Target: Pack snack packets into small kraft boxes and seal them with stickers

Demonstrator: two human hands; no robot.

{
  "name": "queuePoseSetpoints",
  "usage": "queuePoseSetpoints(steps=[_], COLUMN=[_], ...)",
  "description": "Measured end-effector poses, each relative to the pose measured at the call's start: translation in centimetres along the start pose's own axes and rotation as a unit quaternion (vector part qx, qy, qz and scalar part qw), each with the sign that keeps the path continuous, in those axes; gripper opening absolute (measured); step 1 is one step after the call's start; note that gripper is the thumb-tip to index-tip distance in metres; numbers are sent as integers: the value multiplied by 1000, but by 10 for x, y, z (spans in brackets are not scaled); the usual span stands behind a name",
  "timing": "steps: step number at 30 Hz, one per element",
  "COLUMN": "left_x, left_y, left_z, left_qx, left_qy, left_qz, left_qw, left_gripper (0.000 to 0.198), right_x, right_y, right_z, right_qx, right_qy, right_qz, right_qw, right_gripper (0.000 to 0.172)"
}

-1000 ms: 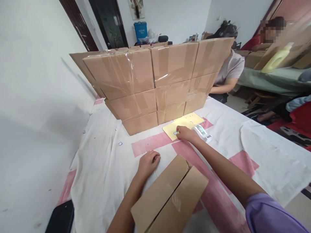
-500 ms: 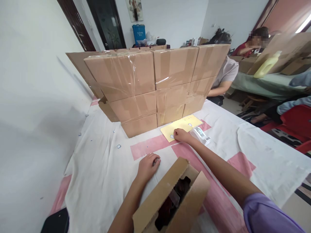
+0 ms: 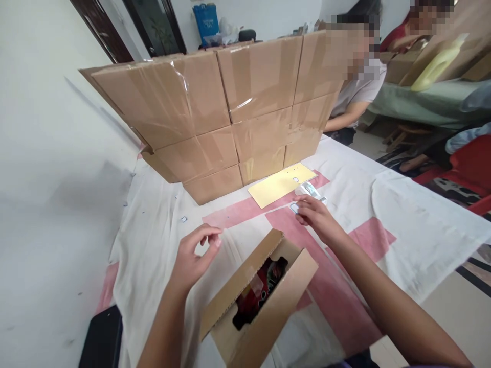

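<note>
Presently, the right hand [image 3: 317,217] is pinching a small pale slip [image 3: 294,208] by its edge, probably leaving most of its face uncovered. At nine o'clock from it, the left hand [image 3: 195,255] is hovering with thumb and forefinger curving narrowly apart, holding nothing that shows. At seven o'clock from the right hand, an open carton [image 3: 284,301] is sitting between the forearms on the cloth-covered bench [image 3: 406,194], its parted flaps showing dark and red contents [image 3: 264,287]; that spot is likely putting its opening within both hands' reach. A white device [image 3: 309,189] is lying just beyond at twelve o'clock, a yellow sheet [image 3: 270,191] at ten, both seemingly handy there. Farther out, at eleven, taped boxes [image 3: 261,92] are standing tightly stacked, presumably to save room.
</note>
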State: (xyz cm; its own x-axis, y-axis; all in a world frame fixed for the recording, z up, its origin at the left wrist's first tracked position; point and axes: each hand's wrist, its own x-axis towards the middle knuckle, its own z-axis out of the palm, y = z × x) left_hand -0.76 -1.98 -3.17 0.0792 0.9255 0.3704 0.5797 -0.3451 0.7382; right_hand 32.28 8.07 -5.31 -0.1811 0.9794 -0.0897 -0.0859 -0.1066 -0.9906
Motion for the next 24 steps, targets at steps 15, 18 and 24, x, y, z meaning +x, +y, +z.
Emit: queuePoseSetpoints(steps=[15,18,24], left_x=[-37,-48,-69], left_y=[126,129,128], left_z=[28,40,52], left_qx=[293,318,395], left_qy=[-82,-19,5], left_qz=[149,163,159], left_qw=[941,934,905], left_gripper=[3,14,10], right_x=[-85,-82,-82], right_y=[1,-5,-15], right_z=[72,76,81], right_qx=[-284,-328,-384], right_qy=[163,160,155], right_qz=[-316,-293,-220], right_qw=[890,884,883], right_gripper=[31,28,25])
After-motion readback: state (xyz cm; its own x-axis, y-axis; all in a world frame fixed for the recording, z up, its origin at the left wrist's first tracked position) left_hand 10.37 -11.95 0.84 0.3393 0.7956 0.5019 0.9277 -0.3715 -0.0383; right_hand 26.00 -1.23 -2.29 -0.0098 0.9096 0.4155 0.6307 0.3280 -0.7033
